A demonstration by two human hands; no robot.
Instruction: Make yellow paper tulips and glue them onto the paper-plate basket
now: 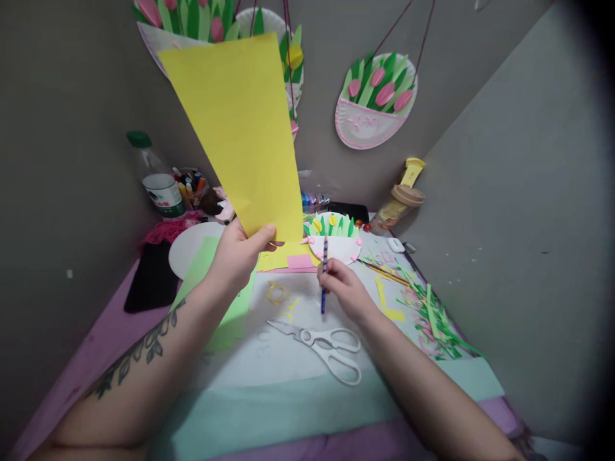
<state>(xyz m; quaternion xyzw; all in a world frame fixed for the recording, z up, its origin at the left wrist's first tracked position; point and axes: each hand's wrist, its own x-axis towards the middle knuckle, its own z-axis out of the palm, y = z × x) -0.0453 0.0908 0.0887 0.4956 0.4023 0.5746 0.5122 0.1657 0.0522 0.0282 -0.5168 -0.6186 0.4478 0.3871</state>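
My left hand [241, 250] grips a large sheet of yellow paper [245, 128] by its lower edge, thumb in front, and the sheet stands up in front of the wall. Between the fingers of my right hand [340, 282] is a dark striped pencil [325, 275], held upright above the table. White-handled scissors [314, 339] lie just below that hand, blades pointing left. Yellow paper scraps [283, 298] rest to the left of the pencil. Behind it sits a small paper-plate basket [336, 248] with paper flowers, beside a pink paper piece [300, 261].
At the left are a bottle [161, 189], a cup of markers [192, 186], a black tablet-like slab [151, 278] and green paper [230, 320]. Green and pink strips [435, 320] pile up at the right, near a tilted jar [396, 208]. Paper-plate flower baskets [375, 121] hang on the wall.
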